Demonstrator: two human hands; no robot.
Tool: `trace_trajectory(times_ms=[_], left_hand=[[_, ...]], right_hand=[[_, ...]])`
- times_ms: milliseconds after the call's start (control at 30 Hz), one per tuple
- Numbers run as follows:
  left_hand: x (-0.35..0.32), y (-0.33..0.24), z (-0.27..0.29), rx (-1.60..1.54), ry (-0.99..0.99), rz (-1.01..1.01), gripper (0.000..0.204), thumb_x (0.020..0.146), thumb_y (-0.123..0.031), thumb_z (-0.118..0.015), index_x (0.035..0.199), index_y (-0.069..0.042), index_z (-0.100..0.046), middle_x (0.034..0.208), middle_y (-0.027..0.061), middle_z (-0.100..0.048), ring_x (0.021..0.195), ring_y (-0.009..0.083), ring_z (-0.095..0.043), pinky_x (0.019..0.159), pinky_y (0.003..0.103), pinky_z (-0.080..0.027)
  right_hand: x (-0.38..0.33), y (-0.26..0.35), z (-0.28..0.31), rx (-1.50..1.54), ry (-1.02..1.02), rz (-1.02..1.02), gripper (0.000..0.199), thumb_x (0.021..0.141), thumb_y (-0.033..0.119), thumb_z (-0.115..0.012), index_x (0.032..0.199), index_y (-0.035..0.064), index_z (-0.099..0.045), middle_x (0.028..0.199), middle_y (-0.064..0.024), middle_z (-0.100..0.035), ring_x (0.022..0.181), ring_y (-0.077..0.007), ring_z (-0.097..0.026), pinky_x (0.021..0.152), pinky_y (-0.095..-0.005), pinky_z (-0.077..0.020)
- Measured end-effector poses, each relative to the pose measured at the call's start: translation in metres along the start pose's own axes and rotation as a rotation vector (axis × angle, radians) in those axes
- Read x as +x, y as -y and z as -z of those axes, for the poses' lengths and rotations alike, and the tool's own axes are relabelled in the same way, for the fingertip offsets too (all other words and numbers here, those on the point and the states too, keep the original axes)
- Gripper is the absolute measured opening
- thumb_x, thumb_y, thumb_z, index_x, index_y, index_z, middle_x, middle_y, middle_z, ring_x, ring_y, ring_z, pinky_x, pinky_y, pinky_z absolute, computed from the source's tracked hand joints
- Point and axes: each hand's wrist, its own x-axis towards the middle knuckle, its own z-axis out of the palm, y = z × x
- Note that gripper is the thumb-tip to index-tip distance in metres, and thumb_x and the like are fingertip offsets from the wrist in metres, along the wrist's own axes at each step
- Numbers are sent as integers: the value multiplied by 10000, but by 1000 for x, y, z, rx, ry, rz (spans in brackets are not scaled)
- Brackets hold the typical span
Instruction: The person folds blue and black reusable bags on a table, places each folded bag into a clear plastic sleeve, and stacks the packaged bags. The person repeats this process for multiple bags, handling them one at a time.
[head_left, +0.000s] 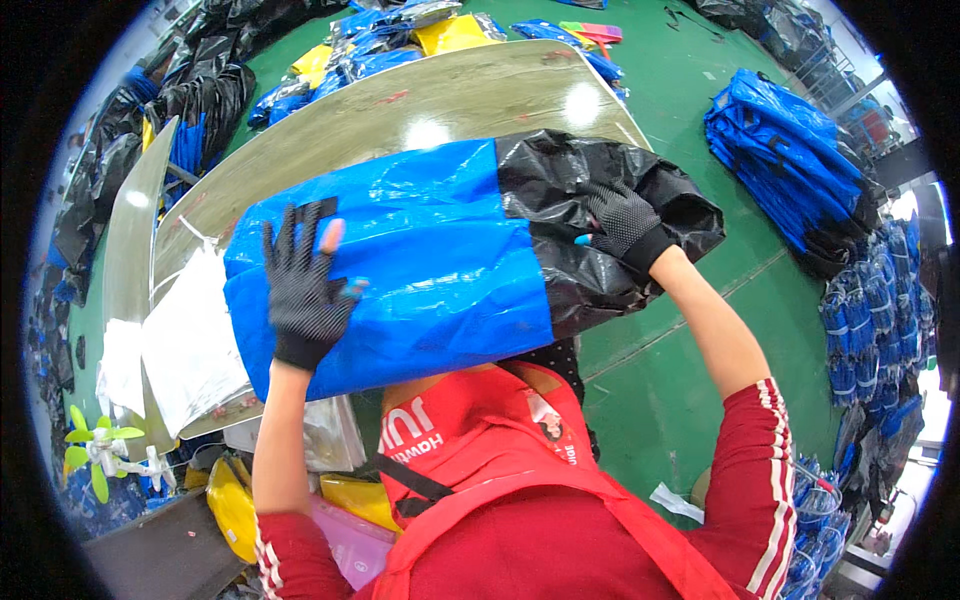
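A bulky bundle wrapped in blue plastic (420, 250) lies across the near end of a shiny metal table (450, 100), its right end covered by a black plastic bag (590, 180). My left hand (300, 290), in a black dotted glove with cut fingertips, rests flat on the blue wrap with fingers spread. My right hand (625, 225), gloved the same way, clutches the crumpled black bag at the bundle's right end. Both forearms in red sleeves with white stripes reach up from the lower edge.
A stack of white sheets (190, 340) lies on the table's left part. Blue bags are piled at right (790, 170) and beyond the table (380, 50); black bags (200, 90) at left. A small green fan (100, 450) stands lower left. The floor (690, 330) is green.
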Motion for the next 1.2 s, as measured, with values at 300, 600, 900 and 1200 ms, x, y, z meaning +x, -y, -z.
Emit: trace_trajectory(times_ms=[300,600,900,1200], left_hand=[[109,-55,-26,-363,577,-37,587,820,-472,-581,1331,-195,-494,1485,180,-290,1382,393,-229,1100,582,-162],[123,-135,-121,-286,21,-621,532,853,-444,-518,1359,-290,-458,1484,157,-300,1391,398,-203,1088,656,-21],[95,-138,-88,-271,185,-986,442,967,-374,-382,1366,-188,-421,1435,114,-386,1313,324,-342,1062,611,-191],[6,-25,-15,-364,354,-699,461,982,-347,-394,1390,-131,-373,1411,102,-398,1245,271,-388,1034,491,-277]], right_hand=[[-11,-6,-9,-54,-77,-364,1108,542,443,-827,1412,20,-289,1386,-213,-370,1304,-388,-338,1101,-445,-265],[-58,123,48,62,-226,-166,511,760,326,-626,1261,330,-525,1259,-115,-553,1222,-324,-476,1025,-600,-262],[56,42,98,114,239,-260,279,818,376,-581,907,122,-658,806,-151,-664,729,-361,-637,659,-455,-501],[96,-31,-27,330,562,-391,511,700,492,-664,903,23,-690,897,-228,-660,790,-390,-648,735,-426,-508]])
